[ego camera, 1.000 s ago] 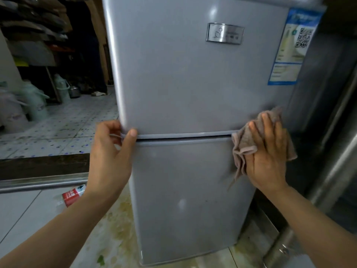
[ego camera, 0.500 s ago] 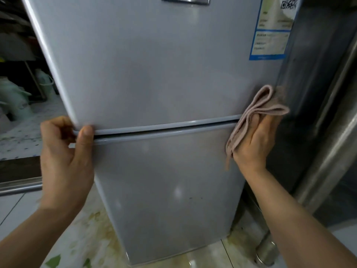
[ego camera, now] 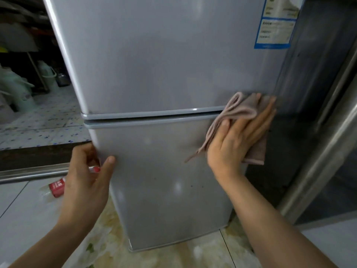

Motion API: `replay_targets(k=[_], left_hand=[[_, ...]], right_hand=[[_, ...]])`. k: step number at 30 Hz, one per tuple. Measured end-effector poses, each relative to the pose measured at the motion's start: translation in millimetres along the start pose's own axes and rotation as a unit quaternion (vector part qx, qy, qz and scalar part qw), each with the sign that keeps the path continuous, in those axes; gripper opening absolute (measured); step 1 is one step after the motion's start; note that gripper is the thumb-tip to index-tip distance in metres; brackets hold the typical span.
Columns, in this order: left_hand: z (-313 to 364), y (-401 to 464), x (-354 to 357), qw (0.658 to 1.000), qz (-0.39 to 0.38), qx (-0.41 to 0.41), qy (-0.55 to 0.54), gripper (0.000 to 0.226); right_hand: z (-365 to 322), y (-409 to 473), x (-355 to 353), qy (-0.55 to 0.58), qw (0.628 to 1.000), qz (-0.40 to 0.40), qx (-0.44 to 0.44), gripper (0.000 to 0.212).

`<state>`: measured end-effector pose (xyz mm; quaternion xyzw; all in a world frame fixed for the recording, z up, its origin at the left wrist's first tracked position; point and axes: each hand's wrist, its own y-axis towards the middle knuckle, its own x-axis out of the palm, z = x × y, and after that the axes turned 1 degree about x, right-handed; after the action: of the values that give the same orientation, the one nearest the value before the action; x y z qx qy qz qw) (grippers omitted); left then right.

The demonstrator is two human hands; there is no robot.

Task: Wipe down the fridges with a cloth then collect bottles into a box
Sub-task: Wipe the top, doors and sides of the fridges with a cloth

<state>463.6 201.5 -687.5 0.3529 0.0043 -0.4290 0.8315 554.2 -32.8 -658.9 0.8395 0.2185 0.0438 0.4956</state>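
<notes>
A small two-door silver fridge stands upright on the tiled floor, filling the middle of the view, its upper door larger in the frame than the lower one and a narrow dark seam with pale grey trim running across between them. The metal skin is brushed and a little smudged, with soft glints of light on the lower door and a few dark specks near its right half. A blue-bordered label sits at the upper right corner of the top door (its print is too blurred to read). The right hand lies flat against the fridge's right edge at the level of the seam, fingers straight and close together, pressing a folded pinkish-beige cloth to the surface; the cloth bunches above the thumb and hangs in loose folds below the palm. The left hand grips the left edge of the lower door just under the seam, thumb laid on the front face and the other fingers curled round the side out of sight. On the floor just left of that hand lies a bottle with a red label, on its side, partly hidden by the wrist. The floor near the fridge's foot is stained yellowish. To the right, close beside the fridge, rises a bigger steel cabinet.
</notes>
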Motion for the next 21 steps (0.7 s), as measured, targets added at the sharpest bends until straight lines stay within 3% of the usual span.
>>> replay_targets(k=[4,6,10,16,21], left_hand=[[-0.6,2.7,-0.9,1.000,-0.009,-0.005,0.003,0.020],[-0.9,4.4,-3.2,1.000,-0.017,-0.005,0.006,0.020],[7.5,4.3,-4.8,1.000,-0.013,-0.024,-0.001,0.020],[25.0,-30.7,-8.3,0.996,0.036,-0.080,0.029,0.046],[45.6,-44.4,-12.5,0.997,-0.055,-0.022,0.046,0.039]], right_hand=[[6.7,-82.2,1.3,-0.038,0.969,-0.150,-0.193,0.063],[11.5,-100.1,3.7,-0.051,0.955,-0.179,-0.231,0.060],[16.6,-87.8,-2.7,-0.034,0.946,-0.183,-0.266,0.058],[8.9,-64.4,-20.0,0.011,0.938,-0.197,-0.285,0.057],[-7.6,-42.6,-42.2,0.076,0.953,-0.188,-0.227,0.035]])
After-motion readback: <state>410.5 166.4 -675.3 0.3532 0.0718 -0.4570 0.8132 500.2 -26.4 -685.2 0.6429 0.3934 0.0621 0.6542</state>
